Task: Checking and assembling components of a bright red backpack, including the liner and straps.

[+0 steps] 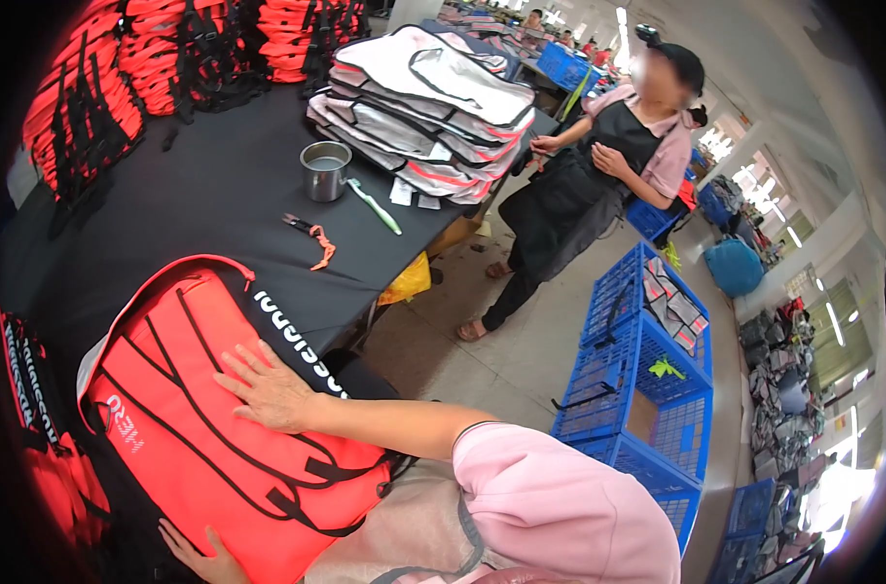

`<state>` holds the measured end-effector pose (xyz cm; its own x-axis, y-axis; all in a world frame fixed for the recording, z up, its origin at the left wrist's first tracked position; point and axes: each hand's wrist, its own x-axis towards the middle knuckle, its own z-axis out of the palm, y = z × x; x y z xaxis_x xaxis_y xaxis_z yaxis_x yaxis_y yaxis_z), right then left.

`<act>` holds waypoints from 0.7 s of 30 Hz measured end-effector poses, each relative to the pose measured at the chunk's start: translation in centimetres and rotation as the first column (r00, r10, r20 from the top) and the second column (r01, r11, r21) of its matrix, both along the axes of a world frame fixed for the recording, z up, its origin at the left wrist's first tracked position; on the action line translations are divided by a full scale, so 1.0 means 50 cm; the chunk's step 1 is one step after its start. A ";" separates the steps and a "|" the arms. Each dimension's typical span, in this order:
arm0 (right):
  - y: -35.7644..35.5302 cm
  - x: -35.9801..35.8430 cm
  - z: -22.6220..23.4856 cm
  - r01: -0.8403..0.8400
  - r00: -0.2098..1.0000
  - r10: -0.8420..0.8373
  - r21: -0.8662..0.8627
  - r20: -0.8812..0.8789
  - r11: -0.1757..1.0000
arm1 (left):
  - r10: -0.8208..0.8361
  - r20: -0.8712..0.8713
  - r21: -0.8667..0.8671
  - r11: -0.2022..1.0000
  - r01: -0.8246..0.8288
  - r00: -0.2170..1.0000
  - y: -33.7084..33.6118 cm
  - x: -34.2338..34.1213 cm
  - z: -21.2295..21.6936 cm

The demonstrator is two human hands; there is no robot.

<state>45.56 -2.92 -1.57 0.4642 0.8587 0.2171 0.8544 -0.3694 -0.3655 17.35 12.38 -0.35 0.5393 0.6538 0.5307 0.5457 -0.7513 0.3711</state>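
Note:
A bright red-orange backpack with black straps and trim lies on the black-covered table before me. My right hand rests flat on its front, fingers spread. Along the near left edge of the bag, my left hand lies with its fingers stretched out; part of it is hidden under the bag or cut off by the lower edge of the picture. Beyond the bag lie small thread snips with an orange cord tied to them. Near them are a metal cup and a toothbrush with a pale green handle.
Stacked grey-white bag pieces sit at the table's far right corner. Piles of red-orange bags line the far left. Blue plastic crates stand on the floor at right. A co-worker in a black apron stands beyond the table.

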 end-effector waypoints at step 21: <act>0.151 0.363 0.170 0.179 0.981 -0.169 0.115 -0.092 0.977 | -0.655 -0.392 -0.105 0.729 0.676 0.646 0.008 0.468 0.068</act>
